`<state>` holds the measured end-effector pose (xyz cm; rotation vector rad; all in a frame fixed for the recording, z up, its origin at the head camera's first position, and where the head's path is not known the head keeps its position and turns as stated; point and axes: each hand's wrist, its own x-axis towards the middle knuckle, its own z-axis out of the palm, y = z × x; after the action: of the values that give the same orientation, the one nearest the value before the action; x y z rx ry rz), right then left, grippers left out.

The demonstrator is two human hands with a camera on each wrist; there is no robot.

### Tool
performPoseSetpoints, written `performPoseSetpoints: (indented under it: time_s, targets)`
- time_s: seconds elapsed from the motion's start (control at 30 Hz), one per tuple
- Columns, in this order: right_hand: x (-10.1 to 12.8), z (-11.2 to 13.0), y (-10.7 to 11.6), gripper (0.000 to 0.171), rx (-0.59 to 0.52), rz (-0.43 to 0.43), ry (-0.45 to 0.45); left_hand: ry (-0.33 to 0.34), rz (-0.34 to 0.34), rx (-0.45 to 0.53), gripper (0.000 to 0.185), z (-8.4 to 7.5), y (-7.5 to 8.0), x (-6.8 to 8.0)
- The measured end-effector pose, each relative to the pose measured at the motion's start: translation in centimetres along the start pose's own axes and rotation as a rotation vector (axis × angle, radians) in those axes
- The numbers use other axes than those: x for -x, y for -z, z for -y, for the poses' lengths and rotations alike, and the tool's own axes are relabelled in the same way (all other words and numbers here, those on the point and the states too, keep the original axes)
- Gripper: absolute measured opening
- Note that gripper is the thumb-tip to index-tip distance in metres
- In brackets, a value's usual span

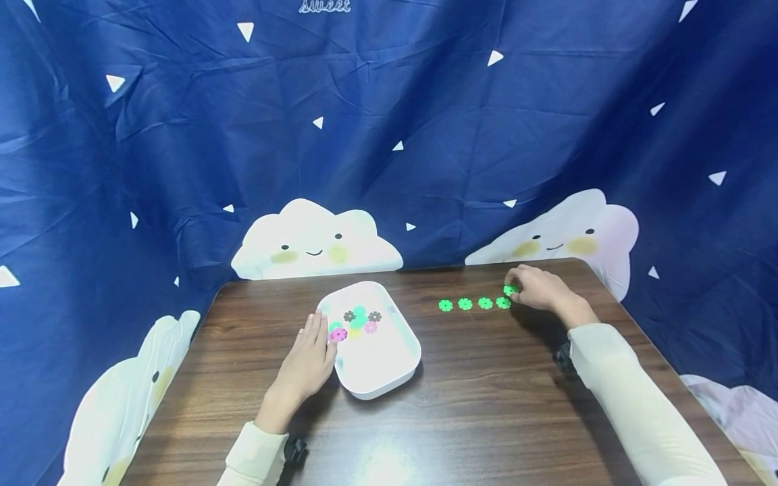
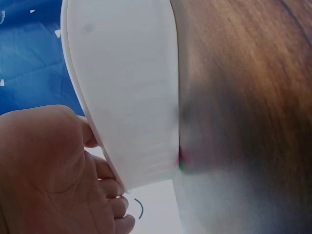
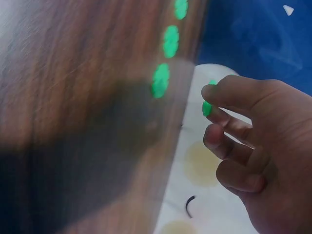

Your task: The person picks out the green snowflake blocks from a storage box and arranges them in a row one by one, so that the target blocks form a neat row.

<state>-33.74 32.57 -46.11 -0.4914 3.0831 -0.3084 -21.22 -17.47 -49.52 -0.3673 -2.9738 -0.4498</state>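
Between thumb and finger, my right hand (image 1: 537, 289) pinches a green flower-shaped disc (image 3: 207, 108), lifted just off the table at the far right. Below and left of it, several matching green discs (image 1: 464, 304) lie in a row on the wood. My left hand (image 1: 308, 354) rests along the left rim of a white rectangular tray (image 1: 379, 378), its fingers nearly straight. In the left wrist view the fingertips touch the tray's rim (image 2: 105, 158). Discs in teal, brown, yellow and pink, such as a magenta disc (image 1: 338, 334), lie inside the tray near that hand.
A dark wood-grain table (image 1: 474, 418) carries everything. Behind it hangs a blue curtain (image 1: 389, 88) with white triangles and smiling clouds, close against the table's far edge. Black bands (image 1: 296, 450) circle both wrists below pale sleeves.
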Motion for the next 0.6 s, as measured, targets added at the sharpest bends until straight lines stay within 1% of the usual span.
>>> performPoseSetpoints:
  time_s: [0.17, 0.37, 0.6]
  targets:
    - [0.5, -1.1, -0.6, 0.032, -0.022, 0.034, -0.033, -0.001, 0.005, 0.007, 0.06, 0.1, 0.0, 0.0]
    - [0.9, -2.3, -1.5, 0.031, -0.047, 0.054, -0.072, 0.001, 0.013, 0.01, 0.06, 0.1, 0.0, 0.0]
    - [1.2, -2.7, -2.6, 0.029, -0.056, 0.057, -0.072, 0.001, 0.009, 0.013, 0.061, 0.2, 0.0, 0.1]
